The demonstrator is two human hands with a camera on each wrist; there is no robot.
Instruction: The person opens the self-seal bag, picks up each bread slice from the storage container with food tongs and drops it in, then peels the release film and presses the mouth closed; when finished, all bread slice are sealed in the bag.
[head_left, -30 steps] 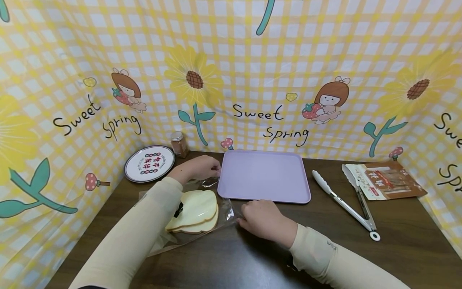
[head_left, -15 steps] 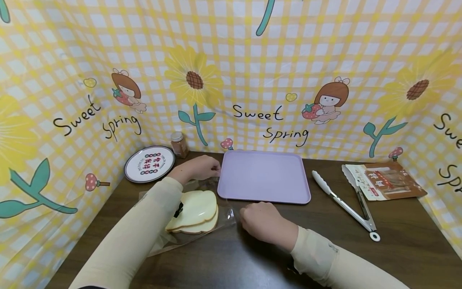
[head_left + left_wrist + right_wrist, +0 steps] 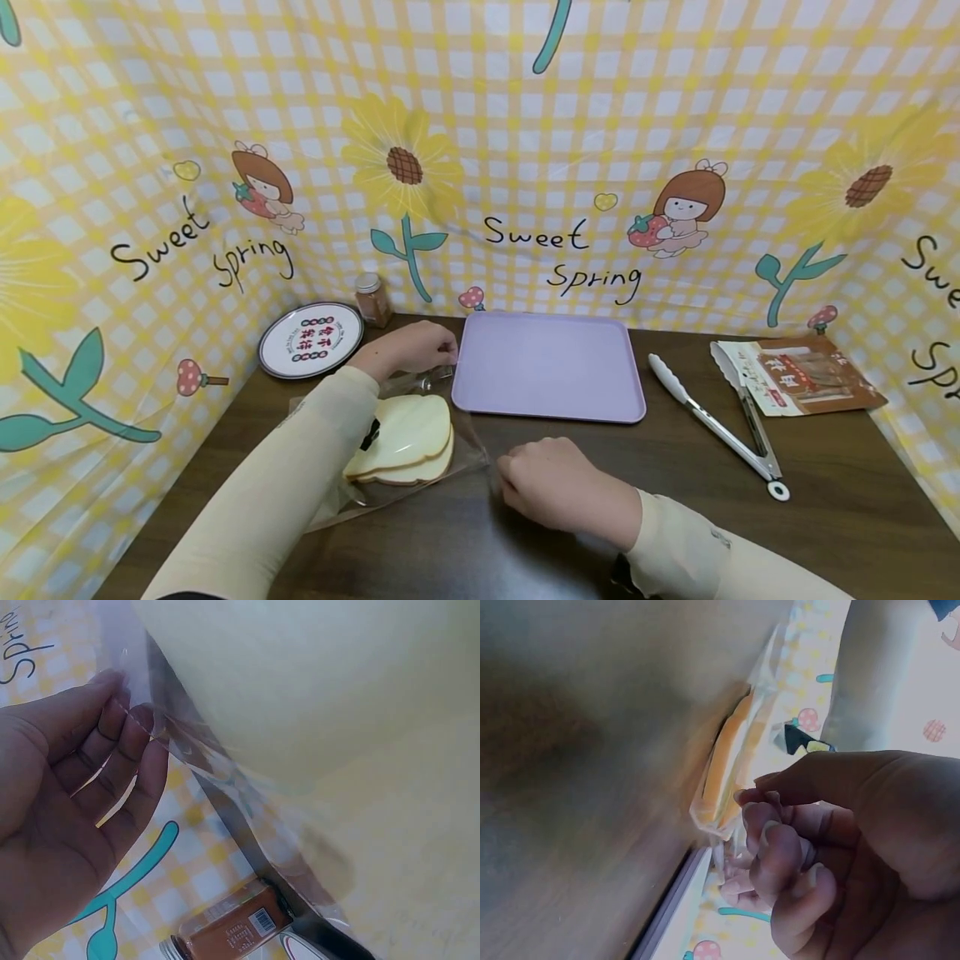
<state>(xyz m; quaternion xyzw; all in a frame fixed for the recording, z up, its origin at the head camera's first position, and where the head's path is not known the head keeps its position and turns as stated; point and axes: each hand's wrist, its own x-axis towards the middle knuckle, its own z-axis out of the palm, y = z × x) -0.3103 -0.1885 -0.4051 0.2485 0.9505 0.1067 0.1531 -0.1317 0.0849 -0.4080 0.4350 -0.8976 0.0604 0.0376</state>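
Two slices of bread (image 3: 401,429) lie stacked inside a clear plastic bag (image 3: 467,446) on the dark table. My left hand (image 3: 415,346) pinches the bag's far edge between thumb and fingertips, beside the purple tray (image 3: 547,367). Close up in the left wrist view, the thin film runs from my left hand (image 3: 82,772) across the pale bread. Near the bag's right corner is my right hand (image 3: 547,483), thumb meeting forefinger on the drawn-out film. Its other fingers curl inward in the right wrist view, where the bread's crust (image 3: 724,761) shows edge-on.
A round plate (image 3: 311,340) and a spice jar (image 3: 372,300) stand at the back left. Silver tongs (image 3: 723,433) lie spread to the tray's right, touching a brown-and-white food packet (image 3: 813,375). Checked cloth (image 3: 525,167) hangs behind the table.
My right hand has moved slightly nearer and to the right, and the bag's right corner now looks drawn to a point toward it. My left hand has hardly moved.
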